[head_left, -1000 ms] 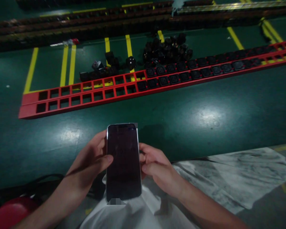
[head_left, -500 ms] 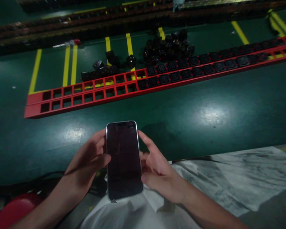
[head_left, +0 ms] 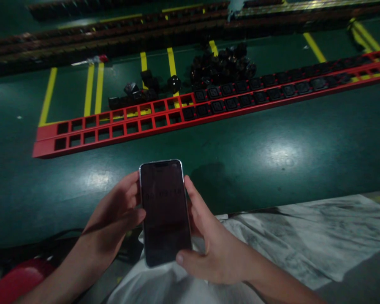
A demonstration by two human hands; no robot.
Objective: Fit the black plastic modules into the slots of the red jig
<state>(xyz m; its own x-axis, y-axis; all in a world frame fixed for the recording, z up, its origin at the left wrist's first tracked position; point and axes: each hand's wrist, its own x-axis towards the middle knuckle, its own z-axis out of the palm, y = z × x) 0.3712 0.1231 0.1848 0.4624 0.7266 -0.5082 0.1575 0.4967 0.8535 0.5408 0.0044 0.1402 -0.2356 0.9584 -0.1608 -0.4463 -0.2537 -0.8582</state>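
A dark-screened phone (head_left: 164, 211) with a silver rim is held upright in front of me, over the near edge of the green table (head_left: 256, 143). My left hand (head_left: 117, 215) grips its left edge, thumb lying on the screen. My right hand (head_left: 209, 240) wraps the right edge from behind, its thumb tip at the phone's lower right corner. Both hands are closed on the phone.
A long red slotted rail (head_left: 164, 122) runs across the table, its right part filled with black sockets (head_left: 231, 97). A heap of loose black sockets (head_left: 221, 65) lies behind it. White cloth (head_left: 304, 236) covers my lap. A red object (head_left: 12, 283) sits at lower left.
My right hand has slid down and closed round the phone's right edge, its thumb now at the lower corner. The phone tilted slightly; faint text shows on its screen.
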